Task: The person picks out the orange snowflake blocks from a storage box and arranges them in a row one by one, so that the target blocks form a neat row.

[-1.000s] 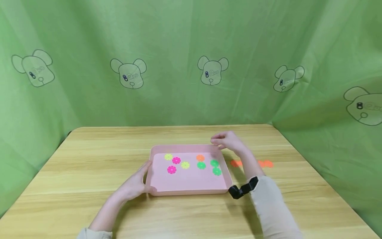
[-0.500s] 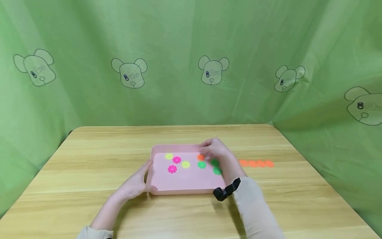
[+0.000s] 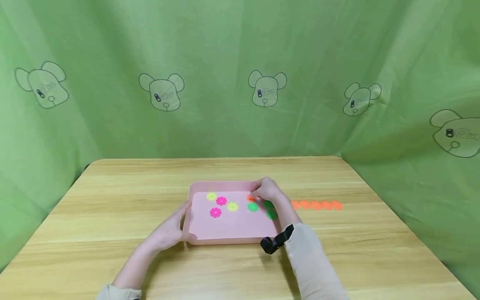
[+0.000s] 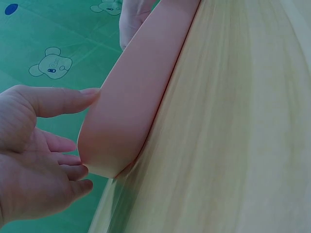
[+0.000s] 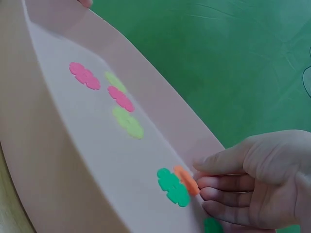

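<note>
My left hand (image 3: 168, 229) rests against the near left corner of a shallow pink tray (image 3: 232, 241). In the left wrist view the thumb touches the tray's rim while the other fingers lie loosely by the corner. My right hand (image 3: 268, 191) is inside the tray at the far right, pinching the edge of an orange notched interlocking disc (image 5: 186, 180). That disc looks tilted beside a green disc (image 5: 173, 187), and the fingers partly cover it in the head view. Two more green discs (image 3: 271, 214) lie partly hidden beneath the right hand.
Two pink discs (image 3: 215, 213) and two yellow discs (image 3: 233, 207) lie in the tray's left half. A row of several orange discs (image 3: 316, 205) lies on the wooden table (image 3: 112, 200) right of the tray. A green curtain (image 3: 213, 133) stands behind the table.
My right hand has moved left and down from over the tray's far right rim to the orange disc inside. More of the orange row is uncovered. My left hand stays put.
</note>
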{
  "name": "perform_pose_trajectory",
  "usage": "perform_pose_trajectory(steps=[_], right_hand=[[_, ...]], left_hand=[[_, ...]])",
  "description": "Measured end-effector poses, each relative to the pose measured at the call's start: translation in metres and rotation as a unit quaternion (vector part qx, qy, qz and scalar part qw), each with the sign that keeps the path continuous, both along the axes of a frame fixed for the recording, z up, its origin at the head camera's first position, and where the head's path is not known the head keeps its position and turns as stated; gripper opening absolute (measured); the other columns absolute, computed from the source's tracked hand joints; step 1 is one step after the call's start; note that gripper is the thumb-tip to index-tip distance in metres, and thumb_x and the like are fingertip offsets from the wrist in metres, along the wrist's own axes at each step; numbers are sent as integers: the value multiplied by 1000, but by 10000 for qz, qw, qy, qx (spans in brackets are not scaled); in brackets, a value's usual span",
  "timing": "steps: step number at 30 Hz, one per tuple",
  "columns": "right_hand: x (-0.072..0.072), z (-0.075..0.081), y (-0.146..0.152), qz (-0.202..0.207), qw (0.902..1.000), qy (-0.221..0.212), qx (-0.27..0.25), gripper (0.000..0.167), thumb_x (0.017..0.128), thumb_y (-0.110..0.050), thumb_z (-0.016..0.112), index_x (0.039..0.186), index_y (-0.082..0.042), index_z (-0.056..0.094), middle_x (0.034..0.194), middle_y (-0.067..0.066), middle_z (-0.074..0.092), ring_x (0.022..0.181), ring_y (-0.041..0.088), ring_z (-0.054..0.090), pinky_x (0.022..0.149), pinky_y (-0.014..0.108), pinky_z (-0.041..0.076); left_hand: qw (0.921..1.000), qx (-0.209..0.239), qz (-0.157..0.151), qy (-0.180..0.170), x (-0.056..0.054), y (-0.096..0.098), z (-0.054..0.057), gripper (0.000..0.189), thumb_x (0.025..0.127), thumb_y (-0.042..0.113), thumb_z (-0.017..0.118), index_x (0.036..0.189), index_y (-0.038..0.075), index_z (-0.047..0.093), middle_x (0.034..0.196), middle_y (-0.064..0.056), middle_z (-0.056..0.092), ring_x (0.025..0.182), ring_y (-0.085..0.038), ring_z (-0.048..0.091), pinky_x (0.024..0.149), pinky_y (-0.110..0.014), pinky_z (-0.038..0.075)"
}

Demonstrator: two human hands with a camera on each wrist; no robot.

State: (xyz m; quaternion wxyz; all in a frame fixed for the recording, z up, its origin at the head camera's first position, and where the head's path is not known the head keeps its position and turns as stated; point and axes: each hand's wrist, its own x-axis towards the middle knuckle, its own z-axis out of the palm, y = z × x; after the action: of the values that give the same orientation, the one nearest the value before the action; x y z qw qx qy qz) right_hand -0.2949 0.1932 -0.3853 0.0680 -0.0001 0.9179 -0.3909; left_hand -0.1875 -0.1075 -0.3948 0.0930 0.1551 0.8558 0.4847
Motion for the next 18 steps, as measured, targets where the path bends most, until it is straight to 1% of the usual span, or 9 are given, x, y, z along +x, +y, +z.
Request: perform_pose_trajectory(steps=[4, 7, 9, 12, 15, 18], right_hand=[[0, -3, 0, 31, 10000, 0, 50, 20, 76, -3, 71, 96, 2, 68, 85, 6, 63, 60, 13, 50, 55, 21, 43], [0, -4, -1, 74, 9998, 41, 160, 22, 74, -3, 72, 96, 1, 68, 95, 8, 65, 66, 14, 51, 59, 21, 44], [1, -4, -1, 105, 9995, 82, 289, 24, 73, -3, 73, 96, 0, 68, 97, 9, 64, 69, 15, 52, 60, 22, 44], [2, -5, -2, 168, 9982, 164, 550, 23, 72, -4, 74, 94, -1, 68, 90, 7, 64, 69, 16, 51, 61, 22, 43], [3, -5, -3, 203, 9964, 230, 793, 19, 71, -5, 76, 87, -2, 68, 76, 3, 60, 64, 16, 49, 57, 22, 40], [3, -6, -3, 216, 9950, 254, 943, 17, 70, -7, 78, 81, -5, 66, 70, 1, 56, 62, 15, 47, 55, 22, 38]], left_hand=[[10000, 6, 8, -2, 0, 1, 0, 99, 65, 5, 76, 145, -5, 19, 151, -24, 13, 138, -39, 9, 110, -54, 9], [10000, 17, 25, -26, 0, 1, 1, 99, 65, 4, 76, 145, -5, 19, 151, -24, 12, 138, -39, 9, 110, -54, 8], [10000, 17, 22, -40, 0, 1, 0, 99, 65, 4, 76, 145, -4, 18, 151, -23, 12, 138, -39, 9, 110, -54, 8], [10000, 45, 13, -60, 0, 1, 0, 99, 65, 4, 76, 145, -4, 18, 151, -23, 11, 138, -38, 9, 110, -54, 8], [9999, 81, -8, -59, 0, 1, 0, 100, 65, 5, 77, 145, -4, 18, 151, -23, 12, 138, -38, 9, 110, -54, 8], [9999, 93, -21, -70, 0, 0, 0, 100, 65, 5, 77, 145, -4, 18, 151, -23, 11, 138, -38, 8, 110, -54, 7]])
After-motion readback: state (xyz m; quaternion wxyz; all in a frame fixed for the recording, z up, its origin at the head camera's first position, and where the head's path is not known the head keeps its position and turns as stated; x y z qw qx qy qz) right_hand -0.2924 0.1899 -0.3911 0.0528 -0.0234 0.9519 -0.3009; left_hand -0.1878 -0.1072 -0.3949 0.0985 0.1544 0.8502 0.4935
